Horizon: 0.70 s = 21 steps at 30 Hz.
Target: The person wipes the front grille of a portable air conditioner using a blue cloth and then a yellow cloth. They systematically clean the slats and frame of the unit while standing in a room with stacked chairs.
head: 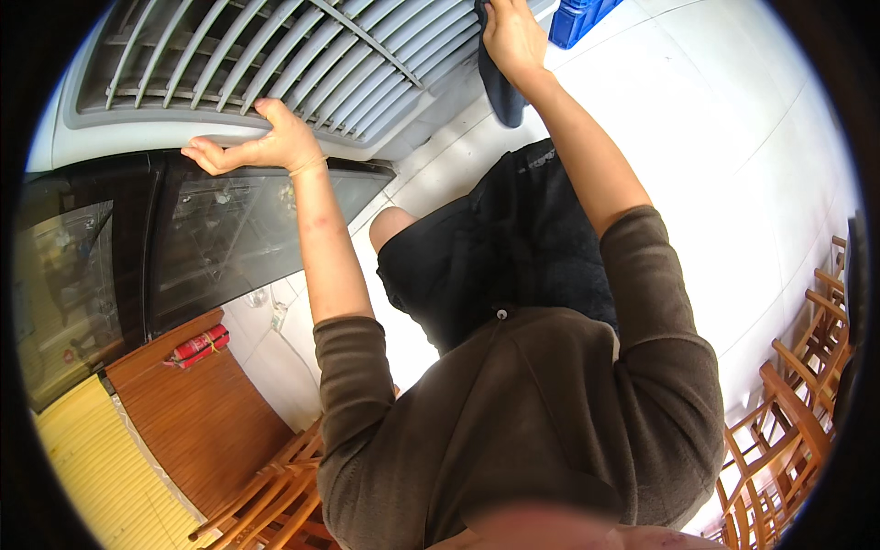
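A grey louvred grille [275,62] in a white housing, apparently an air conditioner's, fills the upper left. My left hand [278,141] rests on its near rim, with the thumb touching the slats and the fingers spread along the edge. At the top, my right hand [515,41] holds a dark cloth [502,100] beside the far end of the grille. The cloth hangs down below my palm, and its upper part is cut off by the picture's rim. A thin band [308,166] circles my left wrist.
Below the grille stands a dark glass-fronted cabinet [227,227]. A red fire extinguisher [201,345] is near a brown wood-slat surface [199,405]. Wooden chairs [275,498] are at lower left, more stacked chairs [790,426] at right. A blue crate [581,20] sits on the white tiled floor [687,137].
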Tool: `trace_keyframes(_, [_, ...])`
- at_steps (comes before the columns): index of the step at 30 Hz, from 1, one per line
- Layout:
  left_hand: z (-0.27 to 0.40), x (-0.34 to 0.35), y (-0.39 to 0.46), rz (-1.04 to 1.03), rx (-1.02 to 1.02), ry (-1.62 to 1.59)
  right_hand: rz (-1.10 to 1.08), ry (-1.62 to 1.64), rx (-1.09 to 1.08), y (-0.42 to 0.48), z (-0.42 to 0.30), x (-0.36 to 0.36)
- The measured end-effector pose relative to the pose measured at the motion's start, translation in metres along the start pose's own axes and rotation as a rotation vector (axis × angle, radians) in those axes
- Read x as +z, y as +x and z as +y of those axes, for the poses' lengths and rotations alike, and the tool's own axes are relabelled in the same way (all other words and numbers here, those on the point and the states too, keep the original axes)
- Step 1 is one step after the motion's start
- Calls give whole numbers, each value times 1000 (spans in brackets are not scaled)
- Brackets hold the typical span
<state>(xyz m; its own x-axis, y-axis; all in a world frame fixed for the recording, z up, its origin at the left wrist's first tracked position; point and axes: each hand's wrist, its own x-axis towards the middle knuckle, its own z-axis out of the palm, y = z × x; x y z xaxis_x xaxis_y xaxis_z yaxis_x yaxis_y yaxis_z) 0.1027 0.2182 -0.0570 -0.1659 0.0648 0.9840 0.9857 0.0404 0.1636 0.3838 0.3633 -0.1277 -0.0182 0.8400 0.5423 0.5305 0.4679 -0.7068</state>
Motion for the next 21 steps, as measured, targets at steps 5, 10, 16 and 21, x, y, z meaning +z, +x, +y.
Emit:
trace_keyframes(5, [4, 0, 1, 3, -38, 20, -122, -56, 52, 2, -1, -8])
trace_keyframes(10, [8, 3, 5, 11, -100, -35, -293, -14, -37, -5, 0, 7])
trace_keyframes(16, [7, -2, 4, -2, -40, -32, -393, -320, -191, 13, -7, -27])
trace_keyframes(21, [5, -3, 3, -3, -25, -9, -438, -350, -100, 29, -5, -42])
